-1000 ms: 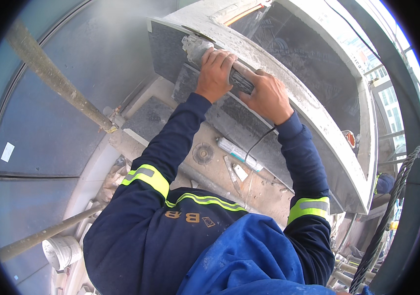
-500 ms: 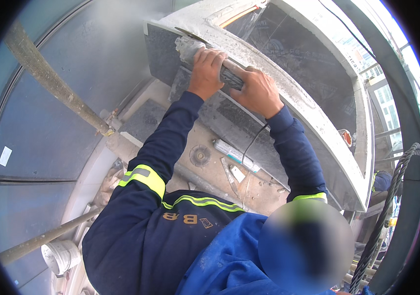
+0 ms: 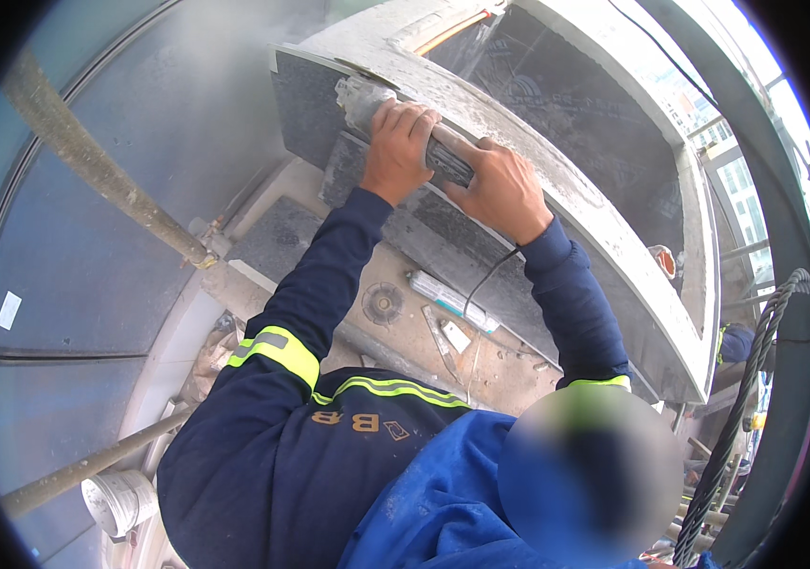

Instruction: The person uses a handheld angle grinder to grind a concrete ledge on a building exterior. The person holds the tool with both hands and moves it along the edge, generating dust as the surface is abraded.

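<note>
Both my hands grip a dust-coated angle grinder (image 3: 451,156) with a thin disc (image 3: 364,73) at its front end. My left hand (image 3: 398,152) is wrapped round the body just behind the whitened head. Farther back, my right hand (image 3: 504,192) is closed on the rear of the body, its thumb along the near side. The disc lies at the top edge of a dark grey stone slab (image 3: 302,106), beside the pale frame it borders. Whether the disc is cutting into the edge is hard to make out. A black cord (image 3: 490,278) runs down from near my right wrist.
Dust (image 3: 244,52) hangs beyond the grinder. On the floor below lie a round disc (image 3: 383,303), a white sealant tube (image 3: 452,300) and small scraps. A diagonal pole (image 3: 106,161) crosses at left, near a white bucket (image 3: 120,501). A steel cable (image 3: 741,417) runs at right.
Both hands and the grinder have shifted very slightly toward me along the slab's edge. My grip is the same, and dust still hangs at the far left.
</note>
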Demonstrator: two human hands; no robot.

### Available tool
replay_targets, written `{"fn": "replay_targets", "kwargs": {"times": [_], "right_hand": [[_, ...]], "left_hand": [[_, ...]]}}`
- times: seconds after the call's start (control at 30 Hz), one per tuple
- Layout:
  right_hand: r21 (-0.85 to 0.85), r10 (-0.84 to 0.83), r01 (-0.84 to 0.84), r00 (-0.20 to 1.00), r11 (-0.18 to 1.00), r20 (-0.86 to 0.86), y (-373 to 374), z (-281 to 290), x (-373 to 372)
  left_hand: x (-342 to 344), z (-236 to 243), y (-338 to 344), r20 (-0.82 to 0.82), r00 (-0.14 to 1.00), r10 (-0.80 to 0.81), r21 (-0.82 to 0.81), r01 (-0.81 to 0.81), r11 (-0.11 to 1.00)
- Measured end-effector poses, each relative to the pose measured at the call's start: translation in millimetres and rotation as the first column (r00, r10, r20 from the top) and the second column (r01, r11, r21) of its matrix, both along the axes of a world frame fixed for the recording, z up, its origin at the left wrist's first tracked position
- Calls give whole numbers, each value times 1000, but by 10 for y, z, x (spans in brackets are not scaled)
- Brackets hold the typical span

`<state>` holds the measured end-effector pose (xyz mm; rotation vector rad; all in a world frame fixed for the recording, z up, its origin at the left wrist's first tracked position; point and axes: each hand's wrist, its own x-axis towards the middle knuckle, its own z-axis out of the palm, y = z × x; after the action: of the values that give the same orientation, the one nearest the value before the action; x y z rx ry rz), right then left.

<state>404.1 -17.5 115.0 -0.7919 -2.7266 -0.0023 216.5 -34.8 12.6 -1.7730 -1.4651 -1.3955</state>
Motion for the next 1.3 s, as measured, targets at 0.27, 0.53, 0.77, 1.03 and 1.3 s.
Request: {"fn": "replay_targets", "kwargs": {"times": [0.27, 0.53, 0.77, 1.03, 1.3], "right_hand": [[-2, 4, -4, 999, 1000, -38, -103, 42, 234], [10, -1, 2, 1000, 1000, -30, -108, 30, 303], [12, 6, -6, 1000, 1000, -14, -104, 41, 252], [-14, -6, 6, 1000, 1000, 9, -34, 19, 113], [13, 14, -14, 1000, 1000, 4, 90, -68, -19]], "left_hand": [[213, -3, -32, -27, 999, 20, 57, -18, 998], [282, 11, -45, -16, 1000, 2, 51, -2, 999], [247, -26, 2, -8, 1000, 24, 77, -23, 997], [125, -41, 10, -4, 1000, 23, 39, -23, 999], [-16, -73, 76, -7, 1000, 20, 31, -20, 999]]}}
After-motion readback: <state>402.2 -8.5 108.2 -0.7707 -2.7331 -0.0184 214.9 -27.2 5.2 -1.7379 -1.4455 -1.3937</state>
